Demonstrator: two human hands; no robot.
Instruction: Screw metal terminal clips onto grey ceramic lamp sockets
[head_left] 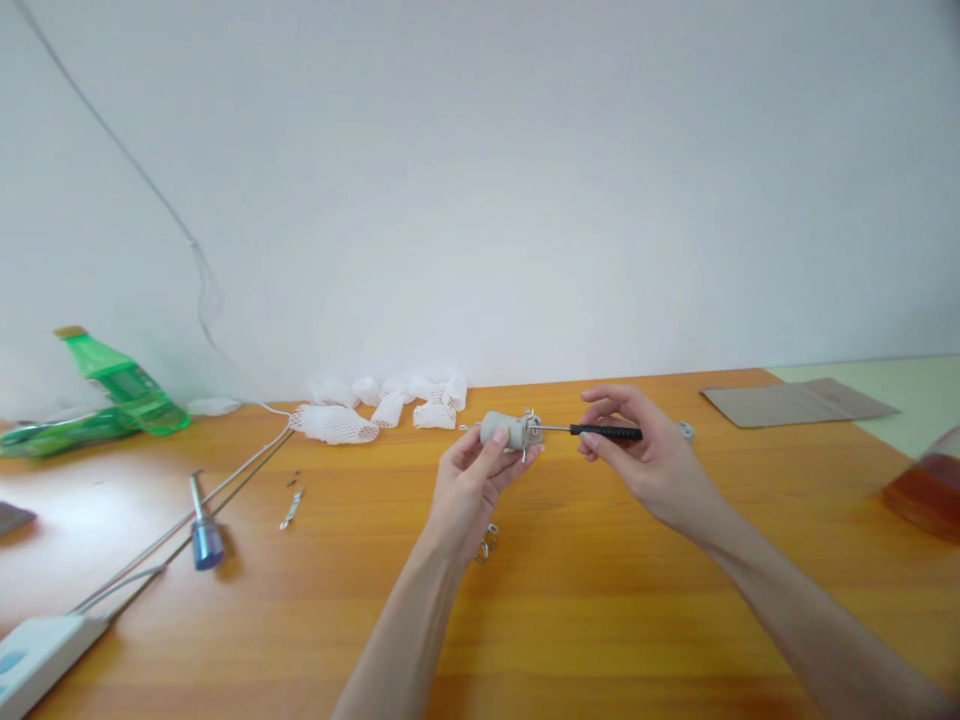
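Note:
My left hand (472,480) is closed around a small grey cylindrical part (501,429) with metal prongs sticking out of its right end, held just above the wooden table (570,620). My right hand (645,445) pinches a slim screwdriver with a black handle (604,431). Its metal shaft runs left and its tip meets the pronged end of the grey part. Some small metal pieces (489,542) lie on the table under my left wrist.
White foam netting sleeves (379,407) lie at the back by the wall. At left are a green plastic bottle (124,384), a blue-handled screwdriver (203,528), a white power strip (34,655) with cables and small metal bits (291,508). Cardboard (799,401) and an amber container (930,488) sit right.

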